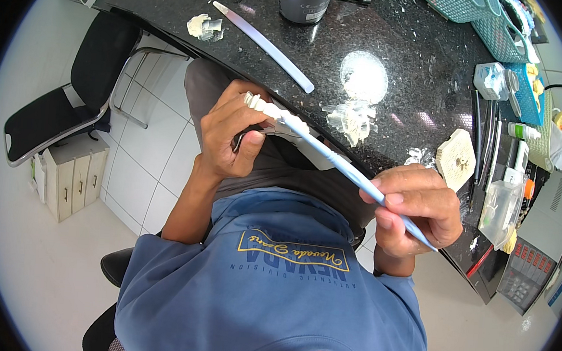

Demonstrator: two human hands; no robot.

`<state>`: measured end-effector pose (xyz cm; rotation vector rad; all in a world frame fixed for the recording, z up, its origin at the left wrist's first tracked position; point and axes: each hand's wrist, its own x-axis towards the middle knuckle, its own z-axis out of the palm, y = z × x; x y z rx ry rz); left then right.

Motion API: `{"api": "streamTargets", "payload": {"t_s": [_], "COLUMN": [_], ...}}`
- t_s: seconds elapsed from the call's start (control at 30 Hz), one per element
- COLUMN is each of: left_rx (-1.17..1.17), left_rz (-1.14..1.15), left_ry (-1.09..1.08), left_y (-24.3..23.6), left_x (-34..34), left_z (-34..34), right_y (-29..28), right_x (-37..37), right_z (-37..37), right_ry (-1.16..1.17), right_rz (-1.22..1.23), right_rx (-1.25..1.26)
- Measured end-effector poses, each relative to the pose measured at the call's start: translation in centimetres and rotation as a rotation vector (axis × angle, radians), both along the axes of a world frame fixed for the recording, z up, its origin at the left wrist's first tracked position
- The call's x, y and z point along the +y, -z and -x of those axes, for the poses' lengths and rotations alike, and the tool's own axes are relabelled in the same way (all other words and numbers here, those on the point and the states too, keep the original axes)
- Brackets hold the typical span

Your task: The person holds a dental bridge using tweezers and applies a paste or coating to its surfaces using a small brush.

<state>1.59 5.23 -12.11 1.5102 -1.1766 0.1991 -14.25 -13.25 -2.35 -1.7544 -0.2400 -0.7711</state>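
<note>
My left hand (pixel 235 133) is closed round a cream-coloured dental model (pixel 264 108) with a row of teeth, held over my lap just off the table's edge. Between the fingers and thumb of my right hand (pixel 418 211) is a slim light blue brush-like tool (pixel 337 158). Its far end reaches the teeth of the model; I cannot make out the tip's shape or whether it touches. Part of the model is hidden by my left fingers. Beyond my left hand, a pale lilac-blue tapered stick (pixel 267 48) lies on the black speckled table (pixel 426 62).
White powder (pixel 361 77) and a smeared clear film (pixel 353 123) lie near the table edge. A honeycomb tray (pixel 456 160) sits right, beside several slim instruments (pixel 485 144) and a jar (pixel 491 82). A dark cup (pixel 304 6) and teal baskets (pixel 459 4) stand farther back. A black chair (pixel 57 117) is left.
</note>
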Motion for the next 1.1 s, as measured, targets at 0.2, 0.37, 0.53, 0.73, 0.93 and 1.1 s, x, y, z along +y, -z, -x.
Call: {"api": "streamTargets", "payload": {"t_s": [0.2,0.37,0.53,0.73,0.93,1.1], "left_rx": [0.017,0.003,0.049,0.008,0.042,0.033], "left_rz": [0.001,-0.007,0.029,-0.009,0.019,-0.013], "left_ry": [-0.002,-0.006,-0.004,-0.011,-0.008,-0.014], "left_y": [-0.19,-0.22,-0.08,-0.2,-0.24,-0.27], "left_x": [0.09,-0.04,-0.04,0.05,-0.06,0.06], "left_z": [0.07,0.11,0.16,0.03,0.16,0.25], "right_y": [-0.05,-0.03,-0.05,0.05,0.03,0.29], "right_x": [0.3,0.37,0.31,0.23,0.02,-0.26], "right_z": [0.07,0.14,0.07,0.28,0.4,0.83], "right_ry": [0.06,0.065,0.06,0.071,0.032,0.028], "right_rz": [-0.011,-0.002,0.01,-0.019,-0.104,-0.082], "right_rx": [0.024,0.031,0.033,0.027,0.009,-0.007]}}
